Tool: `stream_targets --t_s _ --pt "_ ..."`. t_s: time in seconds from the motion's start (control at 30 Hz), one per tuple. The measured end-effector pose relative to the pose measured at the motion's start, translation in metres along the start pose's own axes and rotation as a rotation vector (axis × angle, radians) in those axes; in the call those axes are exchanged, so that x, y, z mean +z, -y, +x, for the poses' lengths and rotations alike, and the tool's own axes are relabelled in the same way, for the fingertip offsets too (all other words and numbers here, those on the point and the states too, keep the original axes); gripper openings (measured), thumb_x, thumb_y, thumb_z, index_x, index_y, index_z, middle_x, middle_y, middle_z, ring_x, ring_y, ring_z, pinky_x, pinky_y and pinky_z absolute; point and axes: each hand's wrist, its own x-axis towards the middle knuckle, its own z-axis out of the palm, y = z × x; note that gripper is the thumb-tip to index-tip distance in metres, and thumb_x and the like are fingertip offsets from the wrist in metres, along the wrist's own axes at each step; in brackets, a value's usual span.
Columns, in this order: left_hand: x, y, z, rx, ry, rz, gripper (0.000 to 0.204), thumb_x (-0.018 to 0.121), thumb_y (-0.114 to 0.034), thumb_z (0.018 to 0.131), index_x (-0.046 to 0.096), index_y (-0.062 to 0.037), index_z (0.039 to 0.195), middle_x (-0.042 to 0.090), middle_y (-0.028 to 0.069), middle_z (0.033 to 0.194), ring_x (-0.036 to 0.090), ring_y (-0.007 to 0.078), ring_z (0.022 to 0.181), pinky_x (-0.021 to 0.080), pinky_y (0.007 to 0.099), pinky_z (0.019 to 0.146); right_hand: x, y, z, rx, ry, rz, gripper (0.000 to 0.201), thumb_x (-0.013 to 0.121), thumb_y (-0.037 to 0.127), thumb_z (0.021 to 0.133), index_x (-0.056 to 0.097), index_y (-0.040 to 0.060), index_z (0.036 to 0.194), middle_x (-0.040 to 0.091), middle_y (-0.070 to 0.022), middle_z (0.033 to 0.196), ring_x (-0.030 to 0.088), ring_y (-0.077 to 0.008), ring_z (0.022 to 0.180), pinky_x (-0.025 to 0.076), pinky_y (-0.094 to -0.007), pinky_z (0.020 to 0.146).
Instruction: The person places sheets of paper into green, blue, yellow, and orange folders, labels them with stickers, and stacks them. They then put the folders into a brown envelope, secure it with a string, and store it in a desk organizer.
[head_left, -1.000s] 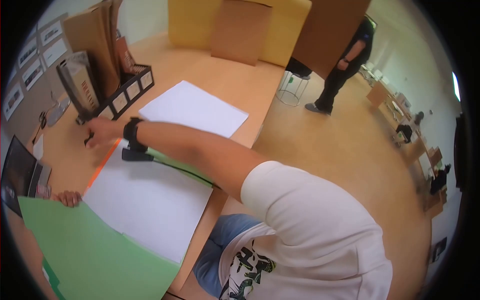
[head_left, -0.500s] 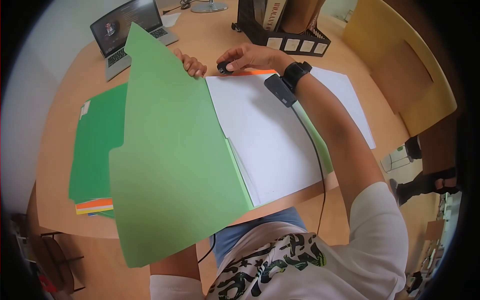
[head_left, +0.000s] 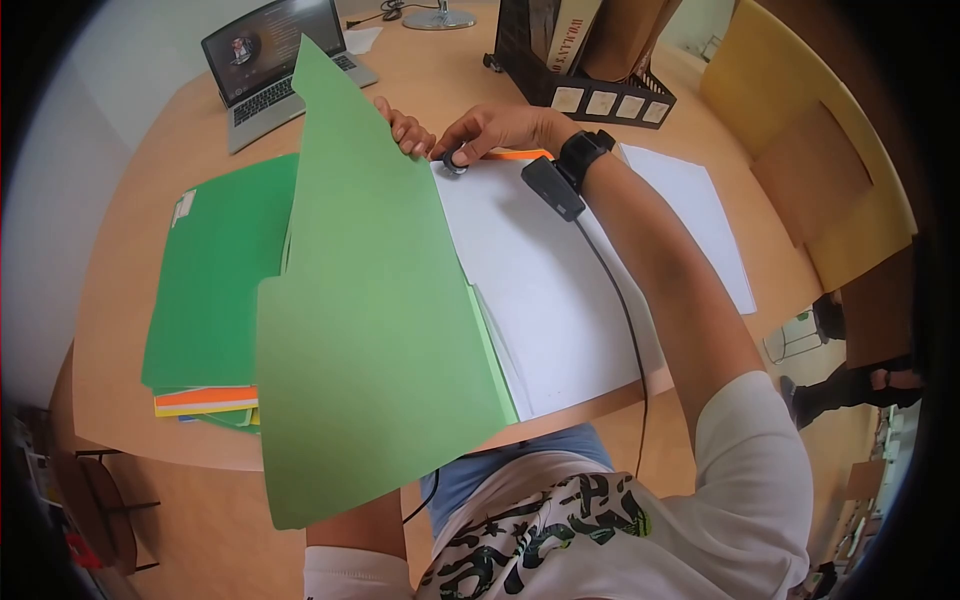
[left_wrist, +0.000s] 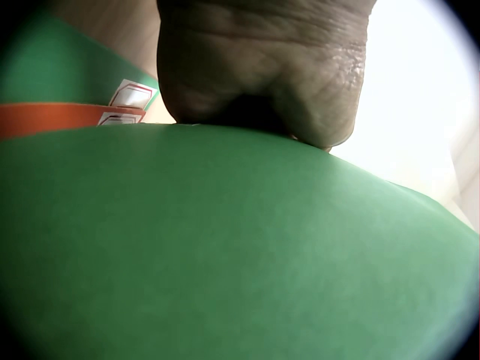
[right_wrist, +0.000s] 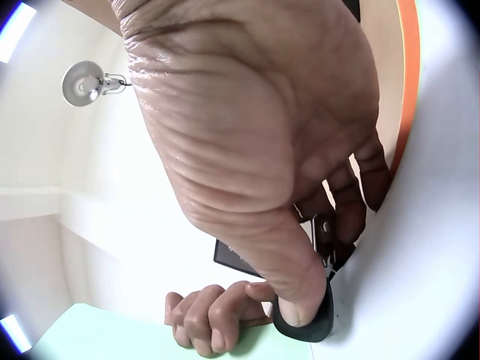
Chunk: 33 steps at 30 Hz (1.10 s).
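A light green folder point(head_left: 370, 310) lies spread out with white papers point(head_left: 550, 280) on its right side. My left hand point(head_left: 408, 133) holds the raised left flap at its far edge, fingers curled over it; in the left wrist view the flap point(left_wrist: 247, 247) covers most of the picture. Between thumb and fingers, my right hand point(head_left: 505, 128) pinches a staple remover point(head_left: 455, 164) with black grips at the papers' far left corner. The right wrist view shows the thumb pressed on its black grip point(right_wrist: 316, 330) and a metal part behind. Both hands are close together.
Left of the flap is a stack of darker green folders point(head_left: 220, 270) with orange and yellow edges. A laptop point(head_left: 290, 90) stands behind it. At the far side is a black file organizer point(head_left: 600, 100) with books. White sheets point(head_left: 690, 215) lie under my right forearm's far side.
The head view has swung from the right back over the table. My right hand has come from near the organizer to the papers' far left corner with the staple remover. The left hand keeps the flap.
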Motion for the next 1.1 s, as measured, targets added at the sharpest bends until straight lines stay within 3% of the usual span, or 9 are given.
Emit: stream_targets --t_s 0.13,0.23,0.3,0.47,0.57,0.63,0.77,0.93,1.1 --pt "0.005 0.000 -0.003 0.075 0.037 -0.078 0.020 0.052 -0.028 0.093 0.046 -0.0112 0.084 0.056 0.0050 0.074 0.056 0.0207 0.072 0.043 0.0392 0.072 -0.010 -0.022 -0.002 -0.042 -0.312 0.148 0.043 0.065 0.018 0.084 0.056 0.0015 0.124 0.062 -0.0080 0.110 0.055 -0.0146 0.101 0.041 -0.0273 0.094" --pt "-0.020 -0.003 -0.007 -0.054 0.079 -0.048 0.030 0.046 -0.029 0.094 0.055 -0.0077 0.075 0.058 0.0046 0.072 0.057 0.0192 0.076 0.041 0.0349 0.076 -0.021 -0.037 -0.013 0.107 -0.697 0.042 0.044 0.064 0.018 0.085 0.054 -0.0006 0.124 0.062 -0.0090 0.108 0.056 -0.0150 0.101 0.044 -0.0274 0.091" --pt "0.019 -0.022 -0.006 0.003 0.007 -0.081 0.026 0.047 -0.025 0.094 0.055 -0.0062 0.077 0.059 0.0064 0.072 0.057 0.0197 0.076 0.042 0.0343 0.071 -0.030 -0.057 -0.009 0.043 -0.725 0.056 0.045 0.067 0.021 0.083 0.057 -0.0019 0.119 0.062 -0.0102 0.105 0.059 -0.0157 0.094 0.046 -0.0265 0.084" --pt "0.065 -0.019 -0.009 -0.052 -0.514 0.349 0.034 0.043 -0.037 0.097 0.048 -0.0078 0.079 0.046 0.0015 0.065 0.046 0.0124 0.054 0.040 0.0263 0.049 0.003 -0.015 -0.032 0.049 -1.052 -0.193 0.044 0.063 0.031 0.087 0.059 -0.0034 0.115 0.063 -0.0066 0.091 0.059 -0.0124 0.082 0.047 -0.0255 0.074" --pt "0.106 -0.006 0.002 -0.192 -0.960 0.650 0.041 0.038 -0.038 0.098 0.049 -0.0034 0.078 0.048 0.0038 0.068 0.048 0.0152 0.060 0.042 0.0313 0.057 0.037 0.026 -0.076 -0.068 -0.883 0.172 0.055 0.048 0.046 0.094 0.055 -0.0012 0.121 0.060 -0.0026 0.081 0.055 -0.0096 0.075 0.044 -0.0240 0.071" --pt "0.096 0.005 -0.001 -0.095 -0.872 1.008 0.042 0.038 -0.038 0.097 0.049 -0.0010 0.080 0.051 0.0075 0.070 0.049 0.0187 0.063 0.043 0.0342 0.062 0.061 0.051 -0.113 -0.010 -0.672 0.446 0.063 0.036 0.054 0.096 0.050 0.0018 0.128 0.062 -0.0067 0.101 0.057 -0.0113 0.091 0.044 -0.0234 0.082" --pt "0.089 0.023 0.000 -0.135 -0.843 1.519 0.040 0.041 -0.038 0.096 0.050 -0.0003 0.086 0.058 0.0188 0.075 0.057 0.0344 0.073 0.044 0.0415 0.069 0.109 0.071 -0.163 -0.054 -0.780 0.333 0.075 0.028 0.062 0.094 0.044 -0.0002 0.132 0.060 -0.0043 0.091 0.055 -0.0104 0.081 0.043 -0.0244 0.078" --pt "0.099 0.029 -0.004 -0.286 -0.748 1.651 0.030 0.049 -0.032 0.093 0.055 -0.0017 0.094 0.062 0.0174 0.080 0.060 0.0311 0.079 0.046 0.0388 0.071 0.134 0.061 -0.189 -0.022 -0.817 0.578 0.071 0.033 0.058 0.095 0.047 -0.0025 0.129 0.056 -0.0100 0.117 0.054 -0.0149 0.102 0.043 -0.0268 0.089" --pt "0.094 0.012 -0.008 -0.322 -0.654 1.631 0.023 0.053 -0.022 0.090 0.059 -0.0031 0.103 0.064 0.0135 0.086 0.061 0.0238 0.082 0.047 0.0324 0.076 0.123 0.030 -0.200 0.171 -0.773 0.354 0.064 0.061 0.029 0.085 0.040 -0.0102 0.131 0.057 -0.0161 0.115 0.056 -0.0191 0.102 0.043 -0.0271 0.089"
